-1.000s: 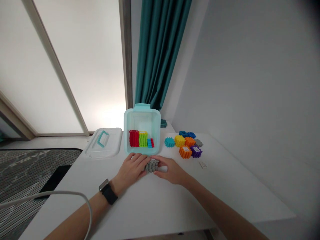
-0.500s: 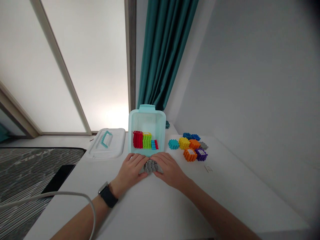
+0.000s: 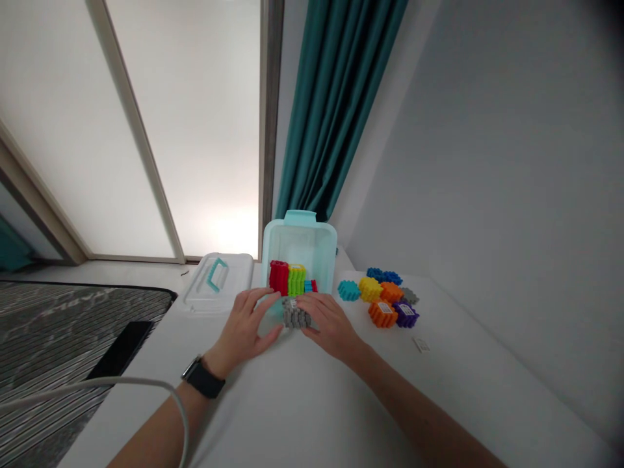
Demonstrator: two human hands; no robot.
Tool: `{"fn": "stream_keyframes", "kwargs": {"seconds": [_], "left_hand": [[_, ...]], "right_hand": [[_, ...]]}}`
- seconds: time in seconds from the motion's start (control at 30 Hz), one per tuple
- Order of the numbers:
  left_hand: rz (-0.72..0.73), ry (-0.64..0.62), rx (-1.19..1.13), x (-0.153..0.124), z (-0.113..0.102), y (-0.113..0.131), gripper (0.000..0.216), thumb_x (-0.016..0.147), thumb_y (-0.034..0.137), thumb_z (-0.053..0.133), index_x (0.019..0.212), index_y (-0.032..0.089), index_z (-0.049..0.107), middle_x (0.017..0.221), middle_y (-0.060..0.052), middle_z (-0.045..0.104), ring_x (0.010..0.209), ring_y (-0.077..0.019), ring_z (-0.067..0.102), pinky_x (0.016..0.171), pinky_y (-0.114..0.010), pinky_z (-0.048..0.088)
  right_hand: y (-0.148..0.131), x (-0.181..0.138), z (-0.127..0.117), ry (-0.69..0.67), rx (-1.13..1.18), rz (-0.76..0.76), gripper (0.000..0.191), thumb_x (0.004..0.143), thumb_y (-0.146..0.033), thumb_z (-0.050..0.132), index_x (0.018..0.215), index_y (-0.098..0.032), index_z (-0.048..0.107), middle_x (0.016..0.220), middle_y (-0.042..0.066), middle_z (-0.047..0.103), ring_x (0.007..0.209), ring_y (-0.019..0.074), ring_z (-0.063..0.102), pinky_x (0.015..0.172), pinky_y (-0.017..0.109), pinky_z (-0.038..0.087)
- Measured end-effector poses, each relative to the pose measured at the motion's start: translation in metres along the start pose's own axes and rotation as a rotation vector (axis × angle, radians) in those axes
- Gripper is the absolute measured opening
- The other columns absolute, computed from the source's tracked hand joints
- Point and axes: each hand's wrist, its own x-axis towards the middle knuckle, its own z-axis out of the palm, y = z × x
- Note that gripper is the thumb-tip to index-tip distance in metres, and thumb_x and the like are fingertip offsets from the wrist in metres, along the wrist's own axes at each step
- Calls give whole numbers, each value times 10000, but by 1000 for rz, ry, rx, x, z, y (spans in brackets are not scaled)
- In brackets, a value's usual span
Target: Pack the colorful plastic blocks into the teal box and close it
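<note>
A stack of grey gear-edged toy pieces is held in front of the bin, gripped at its right side by my right hand. My left hand, with a dark watch at the wrist, is just left of the stack, thumb and fingers apart and holding nothing. Behind both hands a light teal plastic bin contains a red stack, a lime green stack and a small blue and red group. My hands hide the bin's near rim in part.
A clear lid with a teal handle lies left of the bin. To the right are cyan, yellow, orange, purple, blue and grey pieces. A small white label lies nearby. A pale cable crosses the lower left.
My left hand has come off the grey stack and opened to its left. My right hand keeps hold of the stack, whose toothed side now shows more. The whole view has shifted slightly.
</note>
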Motion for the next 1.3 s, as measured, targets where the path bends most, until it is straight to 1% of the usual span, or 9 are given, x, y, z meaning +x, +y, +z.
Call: {"fn": "stream_keyframes", "kwargs": {"seconds": [0.1,0.17,0.4,0.53,0.63,0.73,0.87,1.07,1.3], "left_hand": [[-238,144,-33,-5,4,-9,455,944,253,533,1382,180,430,1234,-143,554,1166,-270,523,986,-456,452],[-349,165,-64,-8,12,-13,448,946,267,532,1374,185,427,1204,-136,558,1144,-269,533,968,-463,466],[-500,46,-212,-16,33,-25,441,942,295,530,1362,191,445,1010,-66,616,945,-216,612,850,-406,511],[-552,4,-287,-17,34,-27,442,944,275,513,1371,185,445,957,-43,628,840,-180,616,770,-347,514],[-599,-18,-337,-17,33,-27,459,949,273,507,1392,184,424,921,-28,617,810,-167,610,704,-305,505],[-627,-34,-373,-17,33,-27,467,951,283,506,1396,168,424,919,-31,604,804,-164,607,641,-272,480],[-656,-22,-394,-17,33,-28,469,946,284,511,1398,180,435,909,-24,594,788,-157,596,605,-250,455],[-698,1,-431,-16,32,-29,473,930,281,536,1389,198,462,891,-16,596,773,-152,592,611,-253,454],[-708,10,-443,-16,33,-29,468,919,307,536,1372,203,480,873,-13,592,739,-152,588,593,-255,451]], "right_hand": [[7,13,5,26,-1,45,481,841,-96,613,1301,-211,532,1255,119,676,1200,273,597,1014,472,482],[12,25,9,48,6,97,483,827,-93,618,1288,-216,546,1253,121,673,1195,279,589,1027,484,468],[34,69,27,46,45,435,496,790,-127,653,1271,-219,577,1243,130,652,1161,332,544,1006,560,433],[46,89,35,78,57,520,446,820,-170,637,1260,-192,567,1207,135,648,1117,320,552,971,512,453],[57,104,40,60,72,518,448,818,-154,623,1259,-180,551,1173,122,649,1061,292,584,955,461,461],[69,117,46,-12,108,502,441,811,-130,620,1243,-179,546,1178,110,644,980,256,616,916,412,468],[81,128,50,-83,144,525,398,804,-144,647,1188,-203,557,1040,59,660,853,218,612,841,369,470],[85,133,50,-156,207,495,372,779,-204,719,1123,-190,580,1023,55,626,866,218,599,808,352,477],[81,124,45,-190,312,482,498,794,-265,747,1259,-191,584,1165,98,612,991,234,610,886,377,503]]}}
